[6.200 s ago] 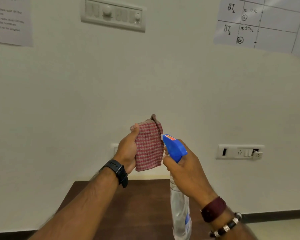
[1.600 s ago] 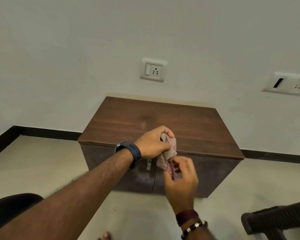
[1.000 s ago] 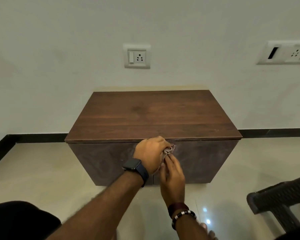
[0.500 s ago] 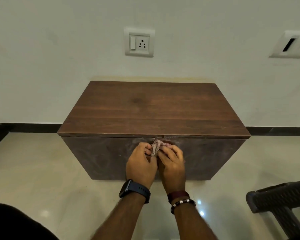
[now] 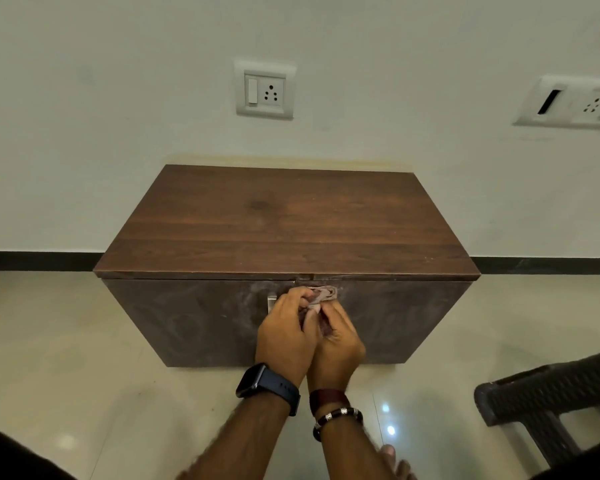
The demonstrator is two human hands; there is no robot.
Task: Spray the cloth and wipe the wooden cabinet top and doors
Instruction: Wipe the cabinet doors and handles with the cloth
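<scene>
In the head view, the cloth (image 5: pixel 321 295) is bunched small and held between both hands in front of the cabinet (image 5: pixel 288 237), just below its front edge and near the seam where the two doors (image 5: pixel 194 320) meet. No spray bottle is seen, so the spraying is judged to be finished, although dampness of the cloth cannot be confirmed. The wooden top beyond the hands shows no wet streaks or wipe marks that can be made out, and pale dusty smears are seen on the door faces to either side of the hands. The wiping is therefore judged to be barely begun, with the top and both doors left to do.

The left hand (image 5: pixel 286 336) is curled round the cloth, with its fingers folded over the upper part of the wad. The right hand (image 5: pixel 336 344) is pressed close beside it, and the cloth's lower folds are pinched by its fingers and thumb. A metal handle (image 5: pixel 271 302) is seen just left of the left hand's knuckles; whether it is touched cannot be told. The cloth appears to lie near the door, but contact cannot be confirmed.
</scene>
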